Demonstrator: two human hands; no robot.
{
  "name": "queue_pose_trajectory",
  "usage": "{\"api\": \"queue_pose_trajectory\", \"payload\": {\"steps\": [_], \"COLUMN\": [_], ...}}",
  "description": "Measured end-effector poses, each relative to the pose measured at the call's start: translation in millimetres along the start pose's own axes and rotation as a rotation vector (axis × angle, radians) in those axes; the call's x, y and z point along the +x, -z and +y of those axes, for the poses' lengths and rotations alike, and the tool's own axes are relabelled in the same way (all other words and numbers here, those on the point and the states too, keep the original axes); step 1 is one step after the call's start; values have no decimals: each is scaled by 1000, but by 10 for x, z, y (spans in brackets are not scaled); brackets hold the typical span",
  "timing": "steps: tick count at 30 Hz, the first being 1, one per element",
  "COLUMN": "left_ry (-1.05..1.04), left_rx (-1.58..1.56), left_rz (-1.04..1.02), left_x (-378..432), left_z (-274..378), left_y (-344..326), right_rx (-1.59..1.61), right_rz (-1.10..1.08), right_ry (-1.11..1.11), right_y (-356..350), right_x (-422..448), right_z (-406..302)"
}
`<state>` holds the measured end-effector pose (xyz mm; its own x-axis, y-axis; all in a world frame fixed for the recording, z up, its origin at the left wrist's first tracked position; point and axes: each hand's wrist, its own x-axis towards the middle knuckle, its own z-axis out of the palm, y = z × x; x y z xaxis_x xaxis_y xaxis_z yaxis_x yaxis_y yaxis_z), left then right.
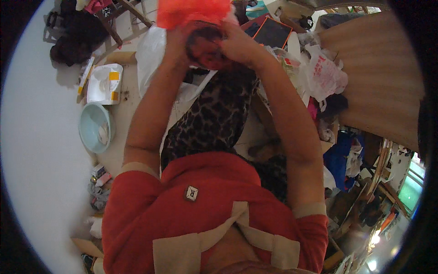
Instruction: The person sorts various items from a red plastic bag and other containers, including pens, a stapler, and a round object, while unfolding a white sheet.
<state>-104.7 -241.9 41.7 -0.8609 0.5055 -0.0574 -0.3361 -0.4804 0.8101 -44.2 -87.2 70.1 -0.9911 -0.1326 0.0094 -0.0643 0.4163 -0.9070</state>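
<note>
At the top of the view, my left hand (pixel 178 39) and my right hand (pixel 239 44) are raised close together. Between them is a bright orange-red sheet-like item (pixel 193 13), blurred and cut off by the frame's upper edge; cloth or plastic, I cannot tell which. Just below it, a rounded dark and red bundle (pixel 207 49) is held between both hands. My right fingers press on its side, while most of my left fingers are hidden. A white plastic bag (pixel 150 58) lies beyond my left forearm, and my leopard-print trouser leg (pixel 212 113) stretches beneath the bundle.
On the left floor are a pale blue basin (pixel 94 128) with something inside, a white foam tray (pixel 104 82) and a wooden stool (pixel 113 27). To the right, a printed plastic bag (pixel 325 72), a brown wooden panel (pixel 373 75) and a blue bag (pixel 337 161) crowd together.
</note>
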Motion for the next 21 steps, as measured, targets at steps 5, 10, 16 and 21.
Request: {"api": "queue_pose_trajectory", "payload": {"steps": [5,10,16,21], "left_ry": [-421,-268,-57,-76], "left_rx": [497,805,1299,1473], "left_rz": [-94,-352,-379,1], "left_x": [-310,-805,-728,201], "left_z": [502,484,-434,-1004], "left_y": [1008,1010,1085,1510], "right_rx": [-338,-882,-671,-541], "right_rz": [225,-67,82,141], "right_ry": [153,-273,-199,-145], "right_y": [-40,-283,-377,-550], "right_x": [-132,-261,-10,61], "right_z": [76,381,799,608]}}
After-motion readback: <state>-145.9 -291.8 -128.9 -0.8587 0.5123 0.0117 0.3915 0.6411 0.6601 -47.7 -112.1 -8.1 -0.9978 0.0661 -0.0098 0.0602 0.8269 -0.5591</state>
